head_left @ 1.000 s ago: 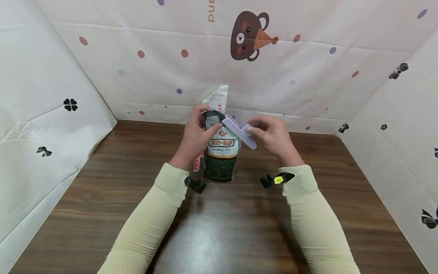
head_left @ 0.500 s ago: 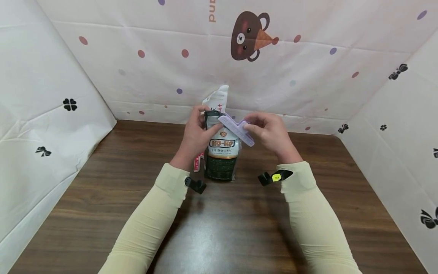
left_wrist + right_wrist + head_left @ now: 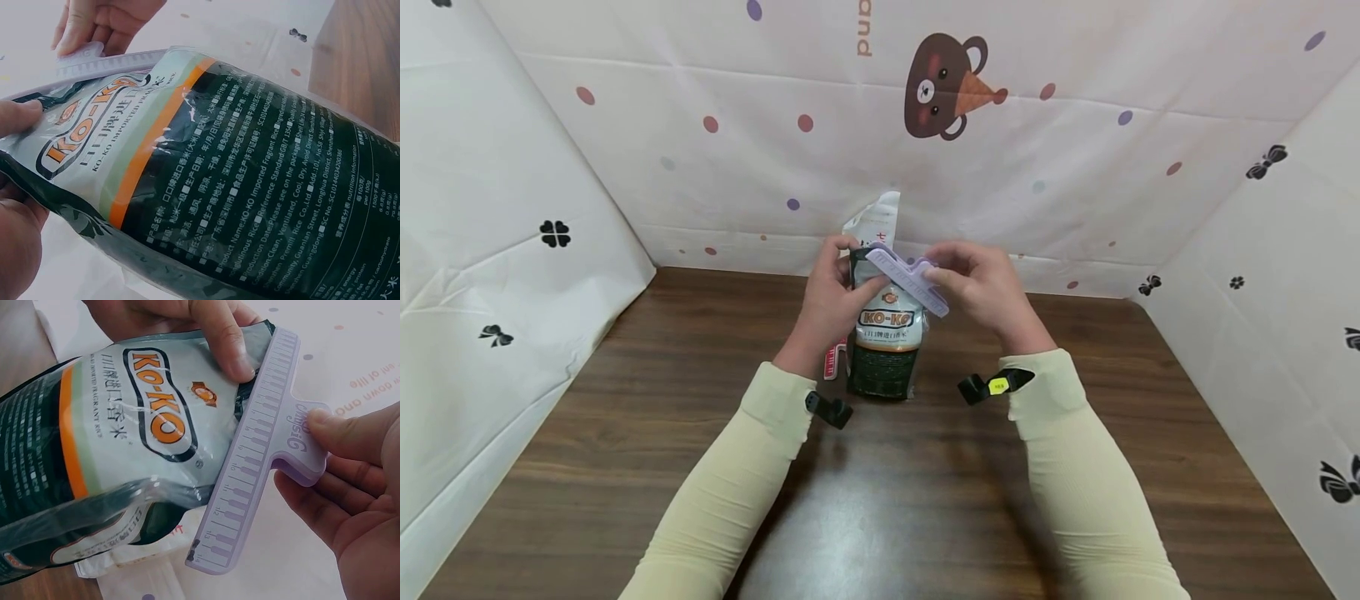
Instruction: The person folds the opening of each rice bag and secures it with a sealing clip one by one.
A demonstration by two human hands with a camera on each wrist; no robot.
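The KO-KO bag (image 3: 886, 358) is located at the center of the head view, with its base on the desk (image 3: 865, 500). The left hand (image 3: 827, 304) holds the bag at its upper left corner: the grip is a pinch, with the left thumb (image 3: 230, 347) pressed on the front face. The right hand (image 3: 988, 287) is positioned right of center. Its grip is closed on the handle of the lilac clip (image 3: 906, 282), with the right thumb (image 3: 350, 431) on the face marked with lettering.

The clip bar, printed with a piano-key pattern, lies diagonally across the top of the bag, sloping down toward the right in the head view. Whether the bag edge is seated between the two clip bars cannot be determined.

A white package (image 3: 877, 221) projects above the bag, behind it. A red-and-white item (image 3: 831, 362) sits just beside the bag's lower left side, partly hidden. Black wrist-worn devices are fitted at the left cuff (image 3: 782, 396) and the right cuff (image 3: 1045, 383). A bear print (image 3: 931, 87) appears on the backdrop (image 3: 700, 183), top center.
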